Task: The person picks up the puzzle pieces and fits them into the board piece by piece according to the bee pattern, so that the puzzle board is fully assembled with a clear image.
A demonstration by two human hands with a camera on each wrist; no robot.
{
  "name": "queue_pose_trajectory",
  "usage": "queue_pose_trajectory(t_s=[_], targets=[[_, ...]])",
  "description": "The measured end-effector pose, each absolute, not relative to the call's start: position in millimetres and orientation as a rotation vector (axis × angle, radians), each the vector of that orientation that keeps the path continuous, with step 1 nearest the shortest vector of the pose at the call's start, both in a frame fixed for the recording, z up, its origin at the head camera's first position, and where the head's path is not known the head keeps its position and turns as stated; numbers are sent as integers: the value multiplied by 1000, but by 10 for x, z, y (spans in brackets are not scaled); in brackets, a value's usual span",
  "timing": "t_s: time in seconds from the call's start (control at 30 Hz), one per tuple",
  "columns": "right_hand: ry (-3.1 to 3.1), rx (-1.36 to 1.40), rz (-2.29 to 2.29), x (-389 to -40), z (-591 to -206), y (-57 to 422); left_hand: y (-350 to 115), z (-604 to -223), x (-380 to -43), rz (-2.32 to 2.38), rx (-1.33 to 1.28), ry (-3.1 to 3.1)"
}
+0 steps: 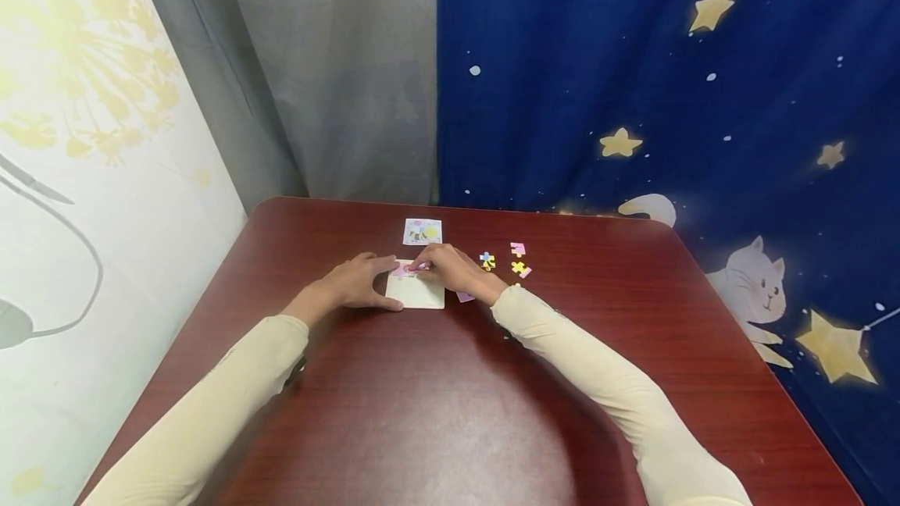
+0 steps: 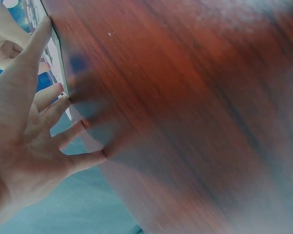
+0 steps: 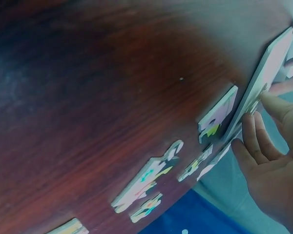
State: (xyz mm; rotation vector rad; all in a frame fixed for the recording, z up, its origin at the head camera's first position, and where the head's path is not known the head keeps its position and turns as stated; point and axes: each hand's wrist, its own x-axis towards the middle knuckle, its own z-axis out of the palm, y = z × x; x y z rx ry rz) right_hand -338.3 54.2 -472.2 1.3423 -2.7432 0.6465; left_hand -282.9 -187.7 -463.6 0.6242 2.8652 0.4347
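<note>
A pale puzzle board [image 1: 416,297] lies on the table, with pink puzzle pieces [image 1: 401,272] along its far edge. My left hand [image 1: 354,281] spans the board's left side, thumb at the near edge and index finger by the far corner. In the left wrist view, the fingers are fairly straight and spread, with the outer fingertips on the tabletop. From the right, my right hand [image 1: 453,266] reaches over the board. Its thumb and index finger pinch a small puzzle piece [image 3: 254,104] low against the board, and the fingers cover most of it.
Just beyond the board lies a picture card [image 1: 423,232] with a bee on it. Several loose puzzle pieces lie to the right, including a blue and yellow piece [image 1: 487,261], a pink one [image 1: 517,249] and a yellow one [image 1: 519,269]. Curtains [image 1: 351,100] hang behind the table.
</note>
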Motion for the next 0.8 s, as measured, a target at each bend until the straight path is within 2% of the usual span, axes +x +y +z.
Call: queue_pose_trajectory(t_s=[0.8], targets=[[-2819, 1261, 532, -3296, -4657, 501, -1835, -4568, -2803, 430, 630, 2868]])
